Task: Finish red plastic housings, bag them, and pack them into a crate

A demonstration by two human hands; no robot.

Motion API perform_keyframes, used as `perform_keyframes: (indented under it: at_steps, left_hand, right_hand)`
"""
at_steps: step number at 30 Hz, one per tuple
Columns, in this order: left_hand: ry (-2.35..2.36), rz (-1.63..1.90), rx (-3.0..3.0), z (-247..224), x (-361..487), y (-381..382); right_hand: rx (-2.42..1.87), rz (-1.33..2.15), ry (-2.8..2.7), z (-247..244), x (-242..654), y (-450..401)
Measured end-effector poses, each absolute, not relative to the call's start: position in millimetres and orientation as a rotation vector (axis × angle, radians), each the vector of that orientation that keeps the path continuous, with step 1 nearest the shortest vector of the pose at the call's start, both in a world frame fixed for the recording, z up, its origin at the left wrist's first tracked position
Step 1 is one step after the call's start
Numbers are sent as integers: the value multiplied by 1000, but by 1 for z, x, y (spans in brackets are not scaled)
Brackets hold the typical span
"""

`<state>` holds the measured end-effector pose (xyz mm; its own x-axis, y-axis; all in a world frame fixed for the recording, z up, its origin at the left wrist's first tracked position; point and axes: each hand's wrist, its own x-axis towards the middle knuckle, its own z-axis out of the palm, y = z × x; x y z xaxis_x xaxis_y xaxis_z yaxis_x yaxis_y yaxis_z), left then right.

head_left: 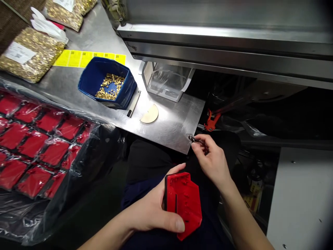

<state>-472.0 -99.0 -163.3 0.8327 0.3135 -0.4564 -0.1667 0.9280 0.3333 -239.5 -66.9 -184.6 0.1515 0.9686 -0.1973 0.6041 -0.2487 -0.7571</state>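
Observation:
My left hand [158, 211] is closed around a red plastic housing [189, 205] with a black edge, its hollow, ribbed inner side facing up. The thumb presses on its near end. To the right and farther off, my right hand [213, 161] pinches a small dark metal tool [194, 139] by the corner of the metal bench [169, 135]. Fingers cover most of that tool, so its kind is unclear. A pale half-round disc [150, 114] lies on the bench. Behind it to the left stands a blue bin [90, 83] with small brass parts [110, 86] inside.
At the left, a plastic-lined box holds rows of red housings [33, 144]. Bags of brass parts [39, 52] and a yellow label strip [78, 58] lie at the back. A clear bin [166, 81] sits under the metal machine edge [208, 45]. An orange-handled tool [212, 119] is beyond the bench.

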Motion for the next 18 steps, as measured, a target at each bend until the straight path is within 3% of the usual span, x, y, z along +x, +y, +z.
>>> perform_keyframes:
  at_steps: [8,18]
  left_hand:
    - [438,288,240,-169,-482,-102]
    - [343,301,161,-180,-487,-94]
  right_hand:
    - [-2181,632,-1923,-265,-259,-11]
    - [-2097,482,-1872,-266,-267,20]
